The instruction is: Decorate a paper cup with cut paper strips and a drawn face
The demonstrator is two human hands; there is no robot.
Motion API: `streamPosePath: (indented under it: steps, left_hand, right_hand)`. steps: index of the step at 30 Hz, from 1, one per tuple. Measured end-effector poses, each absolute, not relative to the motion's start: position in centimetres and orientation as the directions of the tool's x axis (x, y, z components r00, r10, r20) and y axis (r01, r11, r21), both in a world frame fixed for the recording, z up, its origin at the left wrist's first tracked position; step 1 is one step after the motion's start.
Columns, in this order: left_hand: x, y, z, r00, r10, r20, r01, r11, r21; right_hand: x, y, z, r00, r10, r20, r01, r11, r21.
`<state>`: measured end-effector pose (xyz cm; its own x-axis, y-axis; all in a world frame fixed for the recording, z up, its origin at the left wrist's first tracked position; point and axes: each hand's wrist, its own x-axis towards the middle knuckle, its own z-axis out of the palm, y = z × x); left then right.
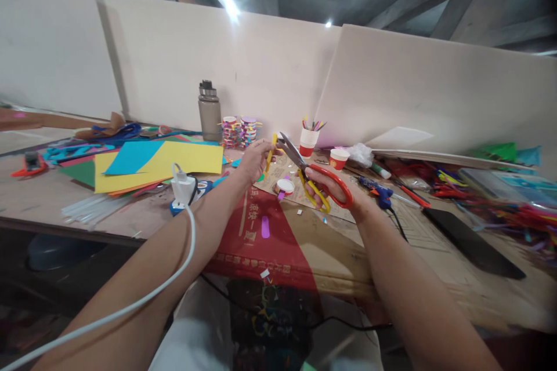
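Observation:
In my left hand [257,157], fingers pinched, is a narrow yellow strip [271,153] held upright. My right hand [329,187] grips a pair of scissors [295,152] with one red and one yellow handle loop. The blades are parted, and their tips point up and left, close to the strip. Whether they touch it I cannot tell. Below the blades a small white-topped paper piece [285,186] with a purple tab sits on the cardboard [313,197]. A purple strip [265,226] lies on the red printed part nearer to me.
Coloured paper sheets [191,162] and a white plug [183,187] with its cable are on the left. Behind stand a bottle [209,113], decorated cup stacks [248,132] and a cup of pens [308,142]. Rightward lie a glue gun [380,194] and a black phone-like slab [472,242].

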<state>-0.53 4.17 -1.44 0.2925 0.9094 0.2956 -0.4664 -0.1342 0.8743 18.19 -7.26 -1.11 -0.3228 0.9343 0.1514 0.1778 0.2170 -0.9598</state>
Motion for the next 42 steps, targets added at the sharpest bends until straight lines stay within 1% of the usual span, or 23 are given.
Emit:
streamPosePath:
  steps: [5, 10, 17, 22, 31, 37, 42]
  left_hand:
    - [-0.5, 4.2, -1.5, 0.293, 0.91, 0.294, -0.455, -0.138, 0.88]
    - [-0.5, 4.1, -1.5, 0.324, 0.896, 0.304, -0.45, -0.137, 0.882]
    - [-0.5, 3.6, -1.6, 0.406, 0.87, 0.28, -0.392, -0.111, 0.913]
    - [-0.5, 3.6, -1.7, 0.445, 0.844, 0.3, -0.364, -0.136, 0.921]
    - [-0.4, 3.9, -1.9, 0.434, 0.83, 0.35, -0.409, -0.165, 0.898]
    - [-0.5, 4.4, -2.2, 0.456, 0.807, 0.374, -0.398, -0.19, 0.897]
    - [-0.4, 4.6, -2.5, 0.454, 0.795, 0.401, -0.398, -0.222, 0.89]
  right_hand:
    - [18.1, -7.4, -0.9, -0.305, 0.94, 0.154, 0.163, 0.211, -0.964]
    - [18.0, -7.6, -0.7, -0.339, 0.922, 0.186, 0.185, 0.259, -0.948]
    - [18.4, -7.1, -1.0, -0.328, 0.929, 0.169, 0.154, 0.229, -0.961]
    - [18.8, -6.8, -1.2, -0.359, 0.918, 0.165, 0.138, 0.227, -0.964]
    - [18.5, -7.3, -0.5, -0.345, 0.927, 0.15, 0.22, 0.235, -0.947]
    - [18.7, -7.0, -0.9, -0.331, 0.932, 0.148, 0.126, 0.199, -0.972]
    - [18.5, -6.9, -1.0, -0.266, 0.958, 0.108, 0.113, 0.142, -0.983]
